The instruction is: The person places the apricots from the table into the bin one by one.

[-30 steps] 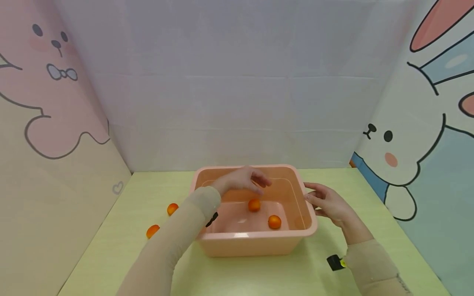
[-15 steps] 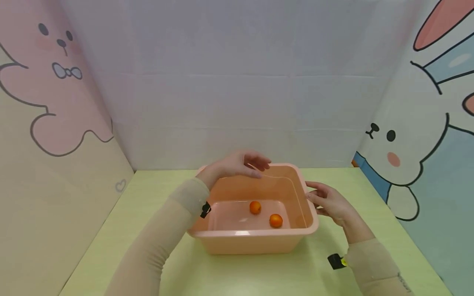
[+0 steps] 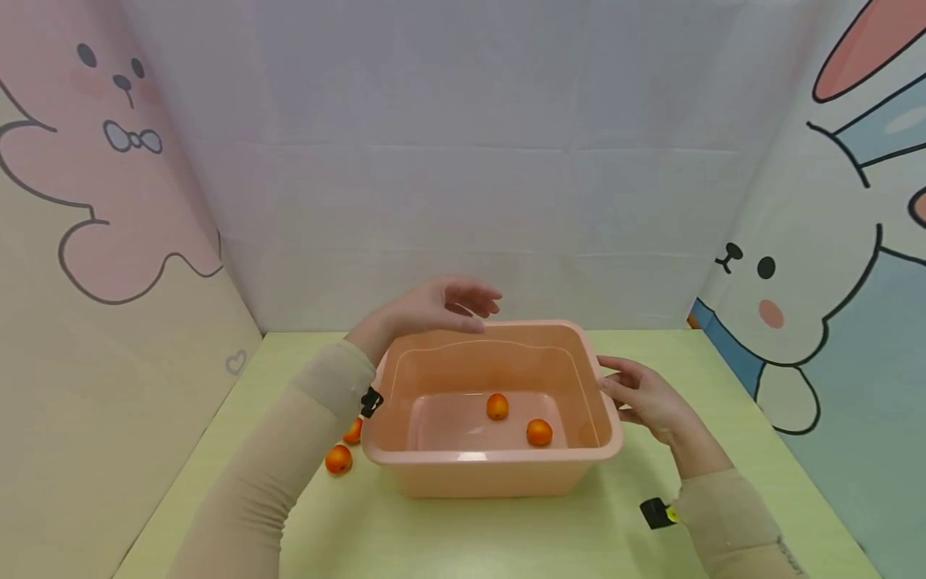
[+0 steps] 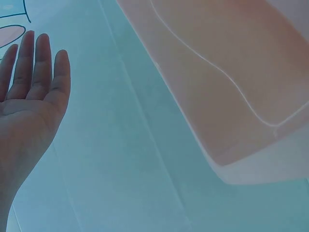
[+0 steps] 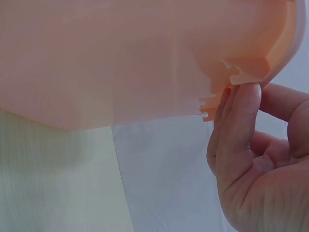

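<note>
A peach plastic basin (image 3: 492, 458) stands on the table with two small oranges, one (image 3: 497, 406) near the middle of its floor and one (image 3: 538, 433) nearer the front right. My left hand (image 3: 444, 307) hovers above the basin's back left rim, holding nothing; the left wrist view shows its fingers (image 4: 42, 63) extended, apart from the basin. At the right rim, my right hand (image 3: 642, 396) pinches the basin's edge, fingers (image 5: 239, 123) along its outer wall. Left of the basin, an orange (image 3: 338, 460) lies on the table, and another (image 3: 352, 432) is partly behind my left sleeve.
The pale green table (image 3: 463, 539) meets a white cloth backdrop (image 3: 463, 201) behind the basin. Cartoon-printed panels stand on the left (image 3: 137, 338) and right (image 3: 854, 450). My left sleeve (image 3: 268, 458) covers part of the table's left side.
My left hand has risen out of the basin and moved back and left, clear of its inside. My right hand keeps its place at the rim. The oranges in the basin stay put.
</note>
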A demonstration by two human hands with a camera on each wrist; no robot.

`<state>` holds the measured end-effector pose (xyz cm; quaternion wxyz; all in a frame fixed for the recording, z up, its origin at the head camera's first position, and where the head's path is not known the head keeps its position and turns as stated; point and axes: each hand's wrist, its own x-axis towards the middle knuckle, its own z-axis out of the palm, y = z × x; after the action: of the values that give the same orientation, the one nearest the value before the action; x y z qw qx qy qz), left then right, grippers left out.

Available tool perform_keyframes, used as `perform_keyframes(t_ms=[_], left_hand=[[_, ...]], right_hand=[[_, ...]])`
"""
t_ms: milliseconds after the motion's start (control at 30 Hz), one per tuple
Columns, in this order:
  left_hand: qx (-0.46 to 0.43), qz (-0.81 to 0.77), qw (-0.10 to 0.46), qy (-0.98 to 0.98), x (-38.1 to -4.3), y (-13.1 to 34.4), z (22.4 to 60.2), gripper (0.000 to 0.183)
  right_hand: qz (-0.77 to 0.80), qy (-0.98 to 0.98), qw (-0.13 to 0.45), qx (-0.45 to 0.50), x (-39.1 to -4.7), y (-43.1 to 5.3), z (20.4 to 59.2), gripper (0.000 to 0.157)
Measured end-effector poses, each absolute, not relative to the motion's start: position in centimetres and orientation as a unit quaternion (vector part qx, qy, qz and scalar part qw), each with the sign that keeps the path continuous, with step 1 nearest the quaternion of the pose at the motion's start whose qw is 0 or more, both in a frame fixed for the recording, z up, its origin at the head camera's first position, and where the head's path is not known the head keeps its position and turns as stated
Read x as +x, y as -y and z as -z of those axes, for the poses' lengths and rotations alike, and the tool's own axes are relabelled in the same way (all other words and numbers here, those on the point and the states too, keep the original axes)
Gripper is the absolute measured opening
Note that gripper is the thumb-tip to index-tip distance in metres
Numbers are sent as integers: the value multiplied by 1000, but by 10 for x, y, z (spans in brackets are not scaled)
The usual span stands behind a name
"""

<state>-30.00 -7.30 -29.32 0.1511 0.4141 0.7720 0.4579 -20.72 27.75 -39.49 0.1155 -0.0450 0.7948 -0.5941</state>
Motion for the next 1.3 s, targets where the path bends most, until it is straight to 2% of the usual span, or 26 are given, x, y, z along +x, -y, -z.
perform_keyframes(t_ms=[300, 633, 1300], left_hand=[[406, -478, 118, -770, -297, 103, 289, 51], [356, -510, 85, -779, -289, 156, 286, 51], [279, -526, -10, -803, -266, 262, 346, 47]], right_hand=[[594, -795, 112, -44, -207, -279, 396, 67], [597, -792, 116, -59, -206, -279, 396, 66], [606, -785, 116, -55, -205, -276, 396, 66]])
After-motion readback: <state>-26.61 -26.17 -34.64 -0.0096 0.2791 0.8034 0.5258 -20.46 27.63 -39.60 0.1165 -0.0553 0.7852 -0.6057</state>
